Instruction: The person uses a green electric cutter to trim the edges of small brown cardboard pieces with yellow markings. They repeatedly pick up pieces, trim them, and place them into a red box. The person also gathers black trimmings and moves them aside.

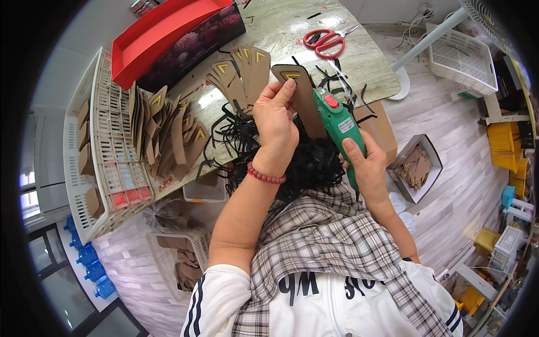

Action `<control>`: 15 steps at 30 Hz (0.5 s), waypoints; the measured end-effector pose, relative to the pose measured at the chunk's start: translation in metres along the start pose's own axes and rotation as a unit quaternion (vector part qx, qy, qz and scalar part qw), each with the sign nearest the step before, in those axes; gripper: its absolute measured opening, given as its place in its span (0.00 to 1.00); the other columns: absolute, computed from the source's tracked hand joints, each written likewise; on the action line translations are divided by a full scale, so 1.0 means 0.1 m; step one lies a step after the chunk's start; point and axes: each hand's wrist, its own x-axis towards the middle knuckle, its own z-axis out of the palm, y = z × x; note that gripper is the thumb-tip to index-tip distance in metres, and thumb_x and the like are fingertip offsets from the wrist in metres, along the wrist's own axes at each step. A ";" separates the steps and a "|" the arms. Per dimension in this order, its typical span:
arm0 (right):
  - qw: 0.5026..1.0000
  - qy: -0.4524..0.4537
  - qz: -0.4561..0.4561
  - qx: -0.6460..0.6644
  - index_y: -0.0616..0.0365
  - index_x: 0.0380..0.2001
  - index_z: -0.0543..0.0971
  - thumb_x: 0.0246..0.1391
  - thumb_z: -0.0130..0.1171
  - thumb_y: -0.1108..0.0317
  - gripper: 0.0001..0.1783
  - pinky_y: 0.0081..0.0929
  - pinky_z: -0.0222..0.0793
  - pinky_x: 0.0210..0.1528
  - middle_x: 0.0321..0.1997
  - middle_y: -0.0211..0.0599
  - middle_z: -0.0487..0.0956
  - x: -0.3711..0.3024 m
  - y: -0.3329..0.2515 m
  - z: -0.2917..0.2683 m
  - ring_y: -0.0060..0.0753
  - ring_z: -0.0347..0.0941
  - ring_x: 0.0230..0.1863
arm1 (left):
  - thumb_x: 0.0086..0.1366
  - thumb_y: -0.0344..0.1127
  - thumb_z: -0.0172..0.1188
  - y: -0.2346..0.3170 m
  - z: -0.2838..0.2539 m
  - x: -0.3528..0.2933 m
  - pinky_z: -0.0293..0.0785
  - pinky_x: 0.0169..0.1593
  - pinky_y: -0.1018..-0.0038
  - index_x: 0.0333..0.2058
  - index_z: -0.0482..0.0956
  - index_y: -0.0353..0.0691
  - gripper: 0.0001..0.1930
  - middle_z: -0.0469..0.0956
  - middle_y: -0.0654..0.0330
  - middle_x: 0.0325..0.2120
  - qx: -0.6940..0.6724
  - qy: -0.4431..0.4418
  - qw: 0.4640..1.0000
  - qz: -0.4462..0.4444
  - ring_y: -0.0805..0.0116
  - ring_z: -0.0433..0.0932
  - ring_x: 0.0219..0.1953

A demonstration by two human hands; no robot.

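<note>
Widest opening on table (285, 40): between fanned pieces (255, 67) and scissors (334, 45), running toward far side. Narrower lane left, between fanned pieces and piled pieces (154, 126); black strips (238, 129) across near end. Red box (157, 35) walls off far left, basket (109, 121) left side. Near middle blocked by black heap (314, 171); left hand (275, 115) and green tool (339, 121) crowd its far side. Right of scissors, bare table corner; fan pole (432, 40) beyond.

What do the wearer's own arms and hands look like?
The left hand and right hand wear no gloves. A red beaded bracelet sits just below the left one. The white sleeves have dark stripes and end near the elbows.
</note>
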 end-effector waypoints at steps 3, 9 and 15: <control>1.000 -0.005 -0.001 -0.005 0.63 0.45 0.76 0.55 0.62 0.57 0.22 0.13 0.62 0.24 0.25 0.25 0.74 0.00 -0.02 -0.01 0.12 0.64 0.22 | 0.62 0.26 0.60 0.00 -0.01 -0.04 0.73 0.32 0.81 0.34 0.77 0.35 0.03 0.80 0.62 0.29 0.015 0.006 1.000 -0.013 0.77 0.77 0.28; 1.000 -0.006 -0.006 0.010 0.64 0.45 0.76 0.55 0.62 0.56 0.22 0.13 0.62 0.24 0.24 0.25 0.74 0.00 -0.08 -0.03 0.12 0.65 0.22 | 0.60 0.25 0.61 0.03 -0.03 -0.09 0.71 0.32 0.83 0.35 0.79 0.33 0.04 0.81 0.62 0.29 0.067 -0.009 0.998 0.007 0.78 0.76 0.27; 1.000 -0.017 -0.002 0.017 0.64 0.45 0.76 0.55 0.62 0.56 0.22 0.13 0.63 0.24 0.25 0.26 0.74 -0.02 -0.08 -0.06 0.13 0.66 0.23 | 0.61 0.25 0.60 0.15 -0.06 -0.05 0.71 0.35 0.84 0.36 0.80 0.30 0.06 0.80 0.63 0.29 0.148 -0.037 0.985 0.080 0.80 0.75 0.29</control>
